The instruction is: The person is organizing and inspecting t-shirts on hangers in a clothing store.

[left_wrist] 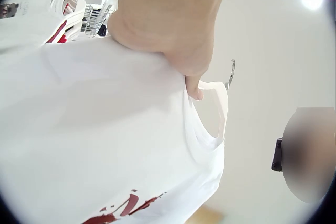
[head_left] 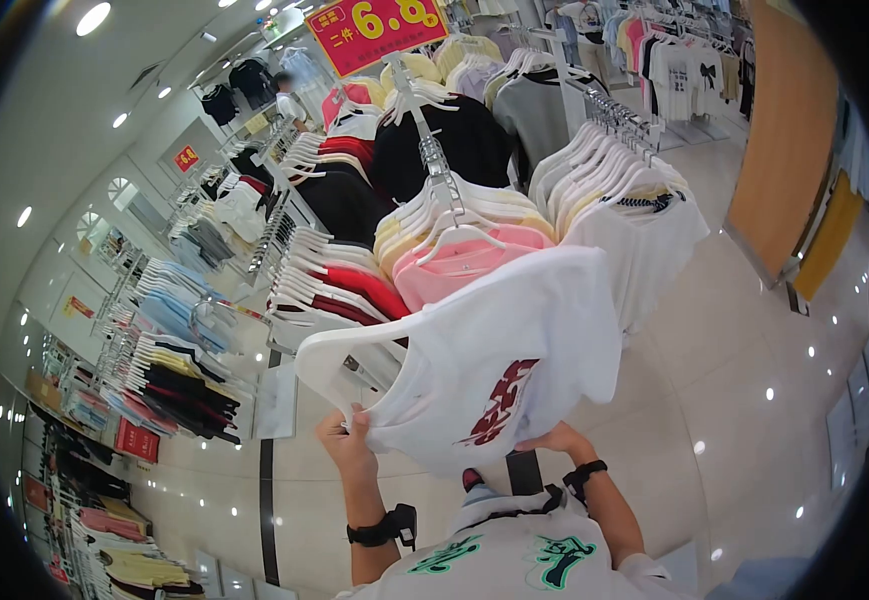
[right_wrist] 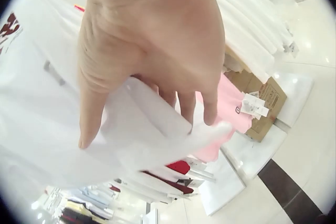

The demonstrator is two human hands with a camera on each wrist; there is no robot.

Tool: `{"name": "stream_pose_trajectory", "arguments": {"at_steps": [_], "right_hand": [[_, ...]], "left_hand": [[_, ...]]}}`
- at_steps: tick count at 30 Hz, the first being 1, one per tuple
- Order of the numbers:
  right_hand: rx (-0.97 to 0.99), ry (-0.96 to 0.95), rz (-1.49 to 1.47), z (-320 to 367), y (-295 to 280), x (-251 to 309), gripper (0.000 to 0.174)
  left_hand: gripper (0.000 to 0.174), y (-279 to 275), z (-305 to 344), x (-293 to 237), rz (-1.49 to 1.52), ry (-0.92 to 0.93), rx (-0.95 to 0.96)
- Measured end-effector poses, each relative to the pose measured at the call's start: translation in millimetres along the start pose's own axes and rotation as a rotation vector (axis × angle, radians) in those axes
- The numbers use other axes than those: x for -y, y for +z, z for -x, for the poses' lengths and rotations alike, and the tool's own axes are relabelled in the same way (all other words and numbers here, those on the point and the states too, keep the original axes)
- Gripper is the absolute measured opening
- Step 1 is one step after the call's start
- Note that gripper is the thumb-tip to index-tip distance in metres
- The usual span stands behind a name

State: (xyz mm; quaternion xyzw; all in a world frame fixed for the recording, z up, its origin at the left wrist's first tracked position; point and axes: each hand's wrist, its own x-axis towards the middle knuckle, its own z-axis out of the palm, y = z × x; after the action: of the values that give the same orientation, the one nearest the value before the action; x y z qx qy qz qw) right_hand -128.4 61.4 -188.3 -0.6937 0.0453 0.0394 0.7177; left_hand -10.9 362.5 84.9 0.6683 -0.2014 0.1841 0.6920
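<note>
A white T-shirt with a dark red print hangs on a white hanger, held out sideways before the body. My left hand grips the neckline by the hanger, thumb up. A fingertip shows at the collar in the left wrist view; the rest of the fingers lie hidden behind the wrist and cloth. At the shirt's lower edge, my right hand touches the fabric with its thumb and fingers spread wide apart. The fingers look nearly straight, and cloth passes between them and the thumb.
Just beyond the shirt, a rack holds pink tops and cream ones on white hangers. White tops hang to the right, red ones to the left. A red price sign stands above. A cardboard box sits below the rack.
</note>
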Motion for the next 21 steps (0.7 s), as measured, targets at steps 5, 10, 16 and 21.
{"name": "stream_pose_trajectory", "arguments": {"at_steps": [5,10,16,21], "right_hand": [[-0.125,-0.133,0.137,-22.2,23.4,3.4,0.086],[-0.023,-0.098,-0.073,-33.8,42.6,-6.2,0.085],[-0.236,0.352,-0.129,-27.0,24.5,1.8,0.042],[-0.928,-0.050,-0.452,-2.1,-69.0,-59.9,0.037]], "left_hand": [[0.055,6.9,9.6,4.7,0.083,-0.059,-0.004],[0.054,8.7,4.5,-2.3,0.043,-0.052,0.029],[0.047,-0.1,6.8,4.4,0.002,-0.093,0.029],[0.037,-12.3,15.4,6.4,-0.034,-0.156,0.037]]}}
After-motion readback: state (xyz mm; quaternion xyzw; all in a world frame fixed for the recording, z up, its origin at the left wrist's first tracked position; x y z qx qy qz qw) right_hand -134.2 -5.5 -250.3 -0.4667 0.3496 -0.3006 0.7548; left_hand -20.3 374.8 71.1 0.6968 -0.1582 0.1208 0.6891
